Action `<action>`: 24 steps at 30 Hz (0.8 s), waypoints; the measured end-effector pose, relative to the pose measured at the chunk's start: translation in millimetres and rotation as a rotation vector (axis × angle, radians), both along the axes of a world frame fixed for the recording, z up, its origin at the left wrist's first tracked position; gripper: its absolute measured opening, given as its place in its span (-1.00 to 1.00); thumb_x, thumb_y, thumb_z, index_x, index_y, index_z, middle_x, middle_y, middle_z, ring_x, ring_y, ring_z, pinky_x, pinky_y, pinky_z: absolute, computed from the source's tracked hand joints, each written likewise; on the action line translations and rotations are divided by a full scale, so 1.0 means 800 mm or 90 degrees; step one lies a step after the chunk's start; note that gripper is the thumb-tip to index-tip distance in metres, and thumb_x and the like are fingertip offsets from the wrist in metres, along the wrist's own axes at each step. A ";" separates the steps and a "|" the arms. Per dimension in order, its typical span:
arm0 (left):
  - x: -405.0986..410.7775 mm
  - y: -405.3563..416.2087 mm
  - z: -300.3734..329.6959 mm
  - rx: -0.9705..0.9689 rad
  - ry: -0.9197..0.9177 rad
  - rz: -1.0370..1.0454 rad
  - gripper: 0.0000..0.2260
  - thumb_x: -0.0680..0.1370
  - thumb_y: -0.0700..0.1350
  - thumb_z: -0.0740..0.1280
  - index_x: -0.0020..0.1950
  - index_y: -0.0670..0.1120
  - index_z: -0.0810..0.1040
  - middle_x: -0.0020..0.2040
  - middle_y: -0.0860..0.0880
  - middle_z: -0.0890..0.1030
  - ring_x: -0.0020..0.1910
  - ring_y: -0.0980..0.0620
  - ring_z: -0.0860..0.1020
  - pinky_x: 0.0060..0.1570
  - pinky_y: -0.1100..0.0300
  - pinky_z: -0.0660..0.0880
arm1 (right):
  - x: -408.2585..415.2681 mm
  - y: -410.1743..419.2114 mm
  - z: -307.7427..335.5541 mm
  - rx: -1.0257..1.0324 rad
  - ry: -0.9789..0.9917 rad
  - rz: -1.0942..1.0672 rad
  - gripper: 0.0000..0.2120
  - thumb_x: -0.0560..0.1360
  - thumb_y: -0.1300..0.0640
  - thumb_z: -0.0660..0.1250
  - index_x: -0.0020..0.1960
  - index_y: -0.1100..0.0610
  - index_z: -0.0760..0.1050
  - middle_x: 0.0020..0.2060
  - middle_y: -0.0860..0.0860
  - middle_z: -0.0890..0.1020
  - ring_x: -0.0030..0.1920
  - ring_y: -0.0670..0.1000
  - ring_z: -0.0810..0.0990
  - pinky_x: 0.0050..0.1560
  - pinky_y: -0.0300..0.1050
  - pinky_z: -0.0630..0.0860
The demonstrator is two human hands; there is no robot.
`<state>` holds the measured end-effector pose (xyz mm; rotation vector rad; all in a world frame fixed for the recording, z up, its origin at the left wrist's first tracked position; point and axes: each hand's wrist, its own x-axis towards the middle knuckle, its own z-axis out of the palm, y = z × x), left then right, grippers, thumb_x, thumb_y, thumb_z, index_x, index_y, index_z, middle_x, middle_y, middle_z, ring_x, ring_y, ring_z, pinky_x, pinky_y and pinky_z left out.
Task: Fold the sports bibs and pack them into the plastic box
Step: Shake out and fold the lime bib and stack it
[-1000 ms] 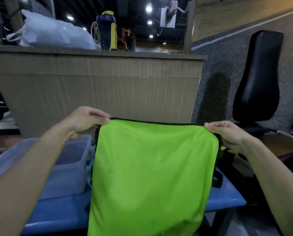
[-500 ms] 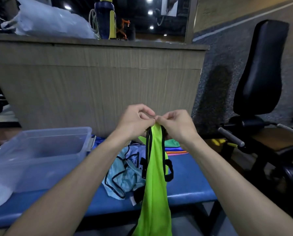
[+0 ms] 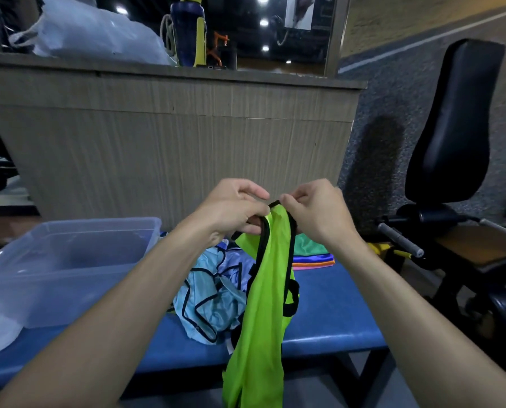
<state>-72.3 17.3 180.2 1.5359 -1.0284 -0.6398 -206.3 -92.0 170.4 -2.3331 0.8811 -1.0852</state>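
A neon green bib (image 3: 265, 313) with black trim hangs folded in half lengthwise above the blue bench (image 3: 331, 313). My left hand (image 3: 231, 210) and my right hand (image 3: 313, 213) pinch its top edge close together, almost touching. A crumpled light blue bib (image 3: 213, 298) with black trim lies on the bench under my left forearm. The clear plastic box (image 3: 69, 260) stands open on the bench at the left; nothing shows inside it.
A stack of folded coloured cloths (image 3: 313, 256) lies on the bench behind the green bib. A wooden counter (image 3: 172, 136) rises just beyond, carrying a white bag (image 3: 92, 30) and a blue bottle (image 3: 187, 28). A black gym seat (image 3: 451, 125) and metal frame stand at the right.
One second ago my hands held the green bib spread wide by its top corners. They came together, folding it in half lengthwise, and now hold the joined top edge.
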 end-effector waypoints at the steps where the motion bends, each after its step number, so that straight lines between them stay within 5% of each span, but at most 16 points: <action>1: 0.000 0.001 0.001 0.002 0.003 -0.006 -0.80 0.50 -0.34 0.47 0.09 -0.17 0.63 -0.09 -0.11 0.66 -0.24 0.06 0.65 -0.30 0.22 0.63 | 0.001 0.000 0.000 -0.007 -0.001 -0.002 -0.65 0.55 0.02 0.36 -0.26 0.28 0.61 -0.46 0.17 0.63 -0.26 0.33 0.65 -0.02 0.14 0.62; 9: 0.001 -0.001 -0.008 -0.034 0.087 -0.014 -0.83 0.50 -0.36 0.47 0.07 -0.20 0.64 -0.10 -0.14 0.68 -0.18 0.04 0.68 -0.17 0.13 0.69 | 0.007 0.013 -0.013 -0.028 -0.016 0.033 -0.74 0.58 0.02 0.37 -0.20 0.13 0.65 -0.43 0.03 0.68 -0.32 0.13 0.69 -0.11 0.06 0.63; 16: -0.002 -0.001 -0.009 -0.045 0.131 -0.016 -0.84 0.54 -0.38 0.41 0.10 -0.26 0.63 -0.10 -0.18 0.69 -0.23 0.02 0.68 -0.17 0.14 0.68 | 0.007 0.022 -0.015 -0.077 -0.009 0.018 -0.73 0.59 0.04 0.36 -0.21 0.17 0.61 -0.36 0.06 0.70 -0.18 0.20 0.68 0.01 -0.01 0.53; 20: 0.007 0.003 -0.007 -0.053 0.162 -0.044 -0.81 0.63 -0.31 0.27 0.18 -0.28 0.63 -0.05 -0.23 0.71 -0.18 -0.01 0.72 -0.10 0.18 0.67 | -0.003 0.021 -0.018 -0.032 0.050 0.093 -0.67 0.41 -0.16 0.49 -0.09 0.10 0.59 -0.28 -0.01 0.72 -0.19 0.07 0.71 0.00 0.02 0.61; 24: 0.011 0.013 -0.006 -0.043 0.060 -0.129 -0.75 0.69 -0.22 0.18 0.25 -0.20 0.62 0.06 -0.15 0.73 0.11 -0.02 0.70 0.19 0.10 0.60 | -0.007 0.008 -0.029 0.013 -0.044 0.108 -0.90 0.46 0.21 0.49 -0.09 0.13 0.58 -0.29 0.00 0.72 -0.26 0.00 0.72 -0.04 0.10 0.65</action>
